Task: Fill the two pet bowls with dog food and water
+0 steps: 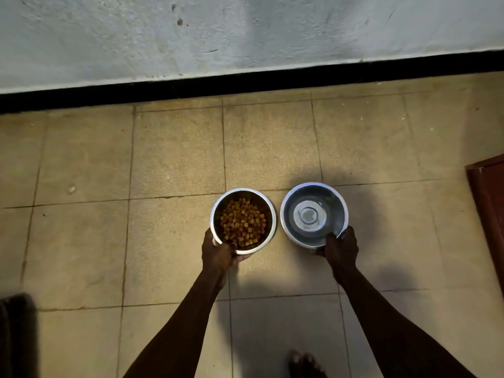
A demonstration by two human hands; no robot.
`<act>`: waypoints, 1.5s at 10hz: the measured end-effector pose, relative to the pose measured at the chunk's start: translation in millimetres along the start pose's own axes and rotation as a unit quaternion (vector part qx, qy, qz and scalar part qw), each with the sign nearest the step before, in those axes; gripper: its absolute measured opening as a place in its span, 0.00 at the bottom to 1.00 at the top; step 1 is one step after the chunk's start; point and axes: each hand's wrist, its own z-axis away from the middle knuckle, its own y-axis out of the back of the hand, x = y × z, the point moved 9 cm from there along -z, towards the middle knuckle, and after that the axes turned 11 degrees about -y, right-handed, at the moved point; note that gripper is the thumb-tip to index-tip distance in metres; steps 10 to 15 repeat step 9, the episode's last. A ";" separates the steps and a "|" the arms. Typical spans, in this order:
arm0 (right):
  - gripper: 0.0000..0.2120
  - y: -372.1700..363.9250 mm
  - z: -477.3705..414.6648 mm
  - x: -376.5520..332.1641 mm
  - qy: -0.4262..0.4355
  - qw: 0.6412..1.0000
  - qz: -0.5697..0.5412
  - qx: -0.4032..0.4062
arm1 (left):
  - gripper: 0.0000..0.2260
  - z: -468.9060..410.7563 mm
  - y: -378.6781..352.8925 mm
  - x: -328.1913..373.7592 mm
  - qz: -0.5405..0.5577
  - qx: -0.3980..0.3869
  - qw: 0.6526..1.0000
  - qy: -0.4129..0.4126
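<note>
Two hands grip two steel bowls, side by side and upright above a tiled floor. The left hand pinches the near rim of the left bowl, which holds brown kibble. The right hand pinches the near rim of the right bowl, which holds clear water.

Tan tiled floor — food bowl, water bowl side by side

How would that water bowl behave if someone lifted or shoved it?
The water bowl looks like rigid metal, so it probably won't flex. The water would likely slosh and spill if jerked. The right hand pinches one rim only, so it may tilt when lifted. On the smooth tile floor it would probably slide.
</note>
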 end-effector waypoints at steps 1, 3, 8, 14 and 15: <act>0.09 -6.8 0.6 2.6 -0.012 1.000 -0.006 -0.004 | 0.30 -2.1 1.7 -3.5 -0.008 -0.003 1.000 0.004; 0.14 -14.9 0.1 6.7 -0.018 0.999 -0.021 -0.026 | 0.28 -3.4 0.1 -10.4 0.008 -0.016 1.000 0.016; 0.30 20.5 54.2 -33.2 -0.024 0.998 0.044 -0.037 | 0.39 37.7 28.4 45.6 -0.244 0.030 0.969 0.032; 0.24 42.7 94.5 -72.4 0.022 0.994 0.108 -0.011 | 0.33 68.0 16.3 112.8 -0.323 -0.007 0.946 -0.036; 0.24 42.7 94.5 -72.4 0.022 0.994 0.108 -0.011 | 0.33 68.0 16.3 112.8 -0.323 -0.007 0.946 -0.036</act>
